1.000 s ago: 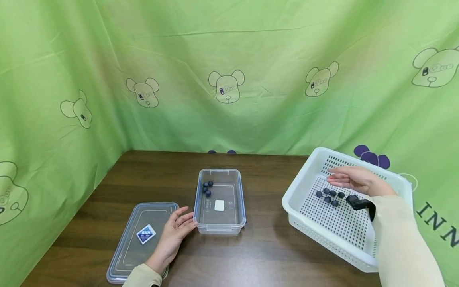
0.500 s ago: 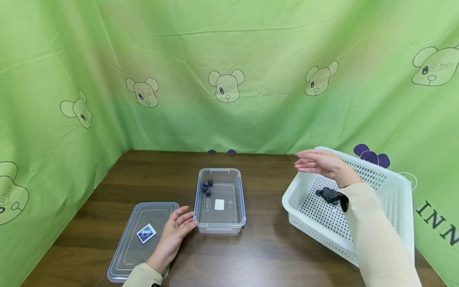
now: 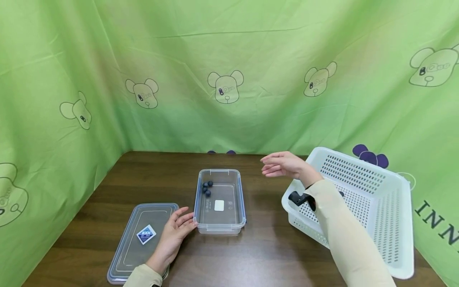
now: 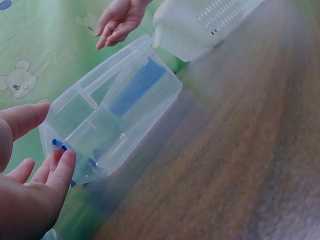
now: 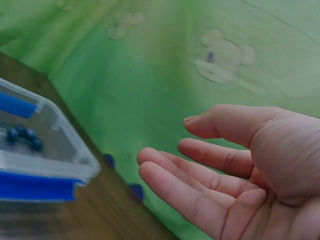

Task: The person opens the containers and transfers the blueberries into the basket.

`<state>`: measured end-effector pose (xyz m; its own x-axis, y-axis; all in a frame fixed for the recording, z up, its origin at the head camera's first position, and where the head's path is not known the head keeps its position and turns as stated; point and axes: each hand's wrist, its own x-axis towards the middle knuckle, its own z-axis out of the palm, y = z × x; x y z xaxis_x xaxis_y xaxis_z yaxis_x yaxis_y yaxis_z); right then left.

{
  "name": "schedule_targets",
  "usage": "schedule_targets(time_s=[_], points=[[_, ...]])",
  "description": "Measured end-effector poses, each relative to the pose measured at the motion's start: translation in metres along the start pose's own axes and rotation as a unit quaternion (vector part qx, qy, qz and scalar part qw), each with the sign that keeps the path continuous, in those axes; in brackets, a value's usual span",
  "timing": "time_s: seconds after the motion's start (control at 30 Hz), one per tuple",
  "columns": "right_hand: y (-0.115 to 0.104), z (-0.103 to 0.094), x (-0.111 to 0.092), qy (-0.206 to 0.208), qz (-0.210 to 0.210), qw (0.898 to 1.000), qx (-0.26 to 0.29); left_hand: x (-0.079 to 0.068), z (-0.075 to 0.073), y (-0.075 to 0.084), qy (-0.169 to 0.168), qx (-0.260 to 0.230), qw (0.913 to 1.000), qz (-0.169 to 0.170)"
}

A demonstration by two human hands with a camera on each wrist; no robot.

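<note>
A clear plastic food container (image 3: 227, 215) with blue side clips stands mid-table, holding several blueberries (image 3: 208, 193) at its far left. My left hand (image 3: 173, 235) rests by its near left corner, fingertips at the wall and fingers loosely bent. My right hand (image 3: 285, 165) is in the air between the container and a white perforated basket (image 3: 401, 223). In the right wrist view, the palm and loosely spread fingers (image 5: 185, 200) show nothing in them. One blueberry (image 3: 341, 193) in the basket shows past the right sleeve, which covers the others.
A clear lid (image 3: 132, 251) with a blue-edged rim and a diamond sticker lies left of the container, partly under the left forearm. Green printed cloth (image 3: 229, 127) hangs behind and beside the brown wooden table (image 3: 265, 255).
My right hand has moved left, from over the blueberries in the basket, past its left rim. The left hand, container and lid have kept their places.
</note>
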<state>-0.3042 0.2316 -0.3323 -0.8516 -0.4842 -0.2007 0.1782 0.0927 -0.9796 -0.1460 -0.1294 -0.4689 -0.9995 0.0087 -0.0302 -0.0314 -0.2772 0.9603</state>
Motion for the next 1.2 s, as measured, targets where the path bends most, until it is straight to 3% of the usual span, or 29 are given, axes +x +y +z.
schedule_targets(time_s=[0.6, 1.2], points=[[0.019, 0.081, 0.049, -0.056, 0.048, 0.996, -0.042, -0.001, 0.001, -0.001, 0.0, 0.001, 1.0, -0.004], [0.044, 0.119, 0.082, -0.069, 0.077, 0.994, -0.042, 0.0, 0.0, 0.001, 0.005, -0.001, 1.0, -0.001]])
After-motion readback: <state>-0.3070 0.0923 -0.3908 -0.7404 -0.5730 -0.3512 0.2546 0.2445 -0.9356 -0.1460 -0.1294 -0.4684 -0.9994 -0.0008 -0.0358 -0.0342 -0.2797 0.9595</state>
